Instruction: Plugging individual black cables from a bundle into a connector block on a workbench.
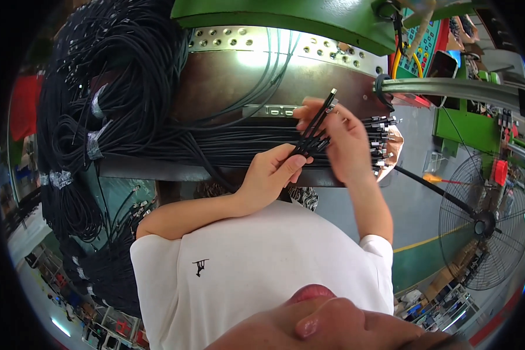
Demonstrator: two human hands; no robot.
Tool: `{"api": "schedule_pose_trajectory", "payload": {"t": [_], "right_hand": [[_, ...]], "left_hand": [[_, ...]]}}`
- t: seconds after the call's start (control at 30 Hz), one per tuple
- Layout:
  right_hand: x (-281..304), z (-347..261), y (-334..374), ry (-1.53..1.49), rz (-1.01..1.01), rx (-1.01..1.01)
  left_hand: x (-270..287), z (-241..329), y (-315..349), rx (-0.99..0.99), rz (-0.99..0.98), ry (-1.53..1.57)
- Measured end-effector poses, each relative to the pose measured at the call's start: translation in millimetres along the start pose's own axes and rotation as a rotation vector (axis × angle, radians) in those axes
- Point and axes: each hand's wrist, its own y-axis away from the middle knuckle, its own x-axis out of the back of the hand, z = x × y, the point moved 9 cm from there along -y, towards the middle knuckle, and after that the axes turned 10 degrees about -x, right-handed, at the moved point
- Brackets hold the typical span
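Observation:
My left hand (278,171) is closed around a small bunch of black cables (314,129), thumb on top, just above the near edge of the machine table. The connector ends of the bunch tilt up and to the right; one metal-tipped plug (333,91) sticks out beyond the others. My right hand (345,140) is beside these ends, its fingers bent around them and partly behind them. Motion blurs this hand, so whether it grips a cable is unclear. Under both hands a thick row of black cables (227,140) lies along the table, with silver connectors (385,140) at its right end.
Large coiled cable bundles (122,76) hang at the left. A green machine body (286,20) overhangs the brown tabletop (216,81). A metal rail (449,87) extends to the right. On the right is a caged fan (483,224).

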Motion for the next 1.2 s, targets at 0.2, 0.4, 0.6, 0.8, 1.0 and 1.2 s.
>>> {"api": "schedule_pose_trajectory", "payload": {"t": [0.2, 0.4, 0.6, 0.8, 1.0, 1.2], "right_hand": [[-25.8, 32.2, -2.9, -0.157, -0.007, -0.204], [-38.6, 7.5, -13.4, -0.194, -0.006, -0.039], [-42.0, 16.1, -17.4, -0.052, -0.052, -0.125], [-59.1, 31.2, -10.1, 0.123, -0.204, -0.264], [-23.6, -60.9, 49.7, 1.224, 0.51, 0.853], [-54.3, -35.5, 20.5, 1.705, 0.261, 1.093]], "left_hand": [[9.1, 6.3, 3.1, -0.096, 0.037, 0.001], [14.3, 13.5, 6.3, -0.122, 0.031, -0.085], [22.7, 11.6, 6.1, -0.103, 0.103, 0.033], [28.0, 12.7, 3.5, -0.161, 0.103, -0.044], [27.6, 11.6, 4.0, -0.008, 0.092, 0.169], [27.1, 13.1, 10.7, 0.045, 0.11, 0.102]]}}
